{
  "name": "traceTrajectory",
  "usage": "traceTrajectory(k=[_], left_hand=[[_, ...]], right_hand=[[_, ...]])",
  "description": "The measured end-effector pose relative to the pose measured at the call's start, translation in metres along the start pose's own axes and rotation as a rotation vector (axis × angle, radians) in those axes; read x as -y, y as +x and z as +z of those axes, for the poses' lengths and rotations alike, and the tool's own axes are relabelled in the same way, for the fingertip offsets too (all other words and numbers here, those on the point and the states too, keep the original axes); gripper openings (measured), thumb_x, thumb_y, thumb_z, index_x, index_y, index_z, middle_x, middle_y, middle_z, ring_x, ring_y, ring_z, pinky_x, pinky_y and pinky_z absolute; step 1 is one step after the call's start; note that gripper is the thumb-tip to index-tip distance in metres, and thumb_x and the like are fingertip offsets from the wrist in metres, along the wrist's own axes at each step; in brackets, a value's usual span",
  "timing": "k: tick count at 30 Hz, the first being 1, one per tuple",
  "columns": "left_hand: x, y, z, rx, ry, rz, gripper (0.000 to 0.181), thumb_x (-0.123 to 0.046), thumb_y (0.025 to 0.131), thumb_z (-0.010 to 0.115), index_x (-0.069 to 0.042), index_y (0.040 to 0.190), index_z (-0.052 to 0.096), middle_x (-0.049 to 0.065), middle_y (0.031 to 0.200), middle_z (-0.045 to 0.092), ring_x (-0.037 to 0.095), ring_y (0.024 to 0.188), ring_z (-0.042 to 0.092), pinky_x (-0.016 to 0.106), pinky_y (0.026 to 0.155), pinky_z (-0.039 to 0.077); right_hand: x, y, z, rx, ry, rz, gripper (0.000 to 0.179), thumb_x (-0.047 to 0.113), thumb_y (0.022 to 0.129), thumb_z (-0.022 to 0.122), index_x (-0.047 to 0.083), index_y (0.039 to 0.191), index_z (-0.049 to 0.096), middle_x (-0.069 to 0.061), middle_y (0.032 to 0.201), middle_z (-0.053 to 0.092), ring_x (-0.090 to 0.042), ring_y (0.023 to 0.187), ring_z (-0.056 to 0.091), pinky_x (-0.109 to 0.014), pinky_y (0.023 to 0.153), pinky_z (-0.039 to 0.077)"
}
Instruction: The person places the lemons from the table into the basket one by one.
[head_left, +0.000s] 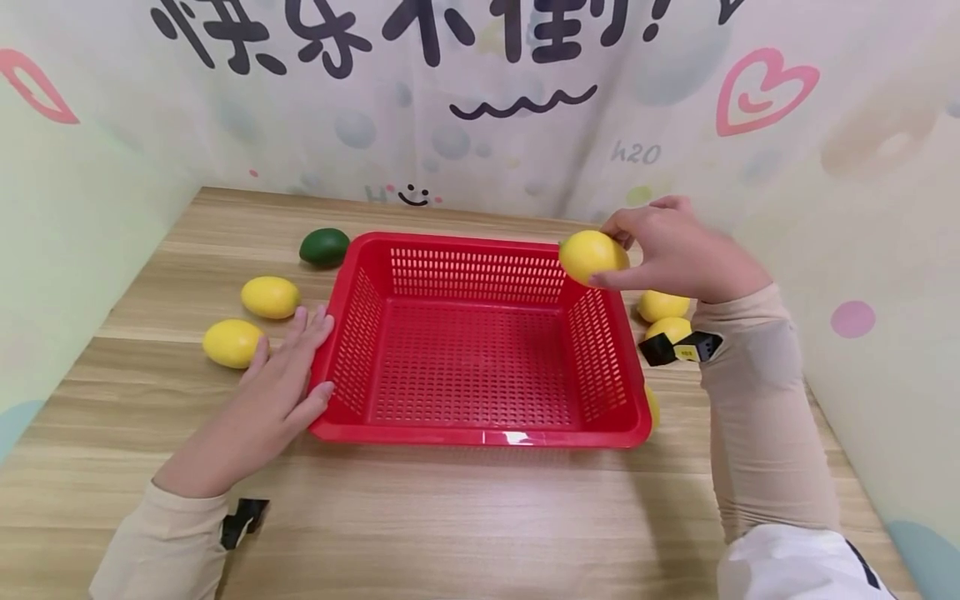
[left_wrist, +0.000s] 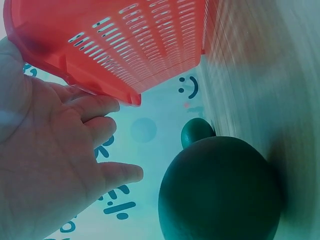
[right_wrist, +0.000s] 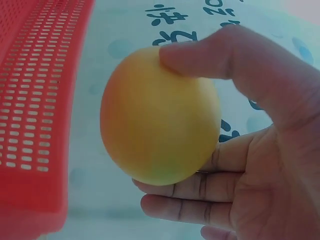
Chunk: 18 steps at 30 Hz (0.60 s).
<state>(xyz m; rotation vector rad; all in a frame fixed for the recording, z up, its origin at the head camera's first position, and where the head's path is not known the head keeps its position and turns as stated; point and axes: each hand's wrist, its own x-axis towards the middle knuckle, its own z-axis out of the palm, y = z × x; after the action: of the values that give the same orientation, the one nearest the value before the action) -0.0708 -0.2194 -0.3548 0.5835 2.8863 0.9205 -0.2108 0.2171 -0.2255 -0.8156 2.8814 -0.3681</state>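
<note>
My right hand pinches a yellow lemon between thumb and fingers, at the back right corner of a red plastic basket. In the right wrist view, the lemon is beside the basket wall, the thumb on one side and fingers on the other. My left hand rests against the basket's left rim with its fingers extended. Nothing lies inside the basket. Two lemons, a nearer one and a farther one, lie by the left fingers.
A dark green lemon-shaped fruit lies behind them, near the basket's back left corner. Right of the basket are more lemons, partly hidden by the right arm and the rim. A printed wall covering stands behind the wooden table.
</note>
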Motion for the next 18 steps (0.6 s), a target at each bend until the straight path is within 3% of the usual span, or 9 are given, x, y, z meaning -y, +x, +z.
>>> traceTrajectory(k=[10,18], left_hand=[[0.000,0.002,0.002,0.007,-0.021,0.010,0.077,-0.019,0.104,0.055,-0.004,0.165,0.011,0.014,0.172,0.008,0.038,0.158,-0.001,0.066,0.122,-0.004],[0.004,-0.001,0.005,-0.023,-0.028,0.043,0.076,-0.017,0.105,0.054,-0.004,0.165,0.010,0.017,0.171,0.009,0.038,0.158,0.000,0.055,0.126,0.000]], right_hand=[[0.002,0.008,0.002,0.026,-0.020,0.002,0.049,0.042,0.087,0.078,0.004,0.117,0.066,-0.008,0.101,0.068,-0.026,0.103,0.054,-0.054,0.100,0.029],[0.007,0.022,0.006,-0.010,-0.041,-0.063,0.043,0.040,0.087,0.078,0.004,0.109,0.070,-0.005,0.091,0.067,-0.024,0.094,0.057,-0.054,0.103,0.023]])
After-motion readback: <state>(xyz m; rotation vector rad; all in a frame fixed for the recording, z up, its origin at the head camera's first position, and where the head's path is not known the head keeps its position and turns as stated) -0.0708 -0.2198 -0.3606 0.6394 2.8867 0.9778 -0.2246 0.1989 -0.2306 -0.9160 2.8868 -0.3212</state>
